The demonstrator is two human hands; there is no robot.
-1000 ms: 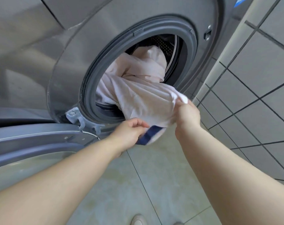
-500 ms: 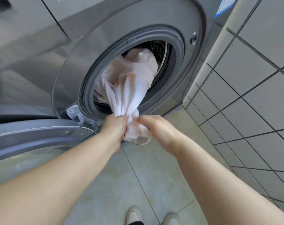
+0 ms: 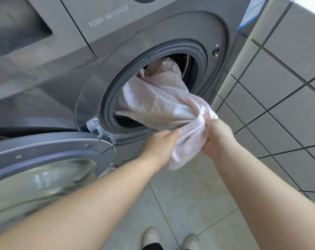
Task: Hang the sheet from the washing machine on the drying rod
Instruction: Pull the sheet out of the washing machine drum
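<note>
So the pale pink sheet (image 3: 158, 98) is halfway out of the washing machine (image 3: 135, 42) drum, bunched into a rope past the door opening's lower right rim. Left hand (image 3: 159, 143) grip pinches the bunch, right hand (image 3: 218, 136) grip is curled tight around it. Open door (image 3: 45, 159) sits lower left, above the tiled floor (image 3: 189, 195).

Left hand (image 3: 160, 143) and right hand (image 3: 218, 136) grip the pale sheet (image 3: 158, 103) trailing from the washing machine (image 3: 117, 51) drum

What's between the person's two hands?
In the head view, a bunched end of the pale sheet fills the gap between the left hand and right hand; both grip it.
</note>
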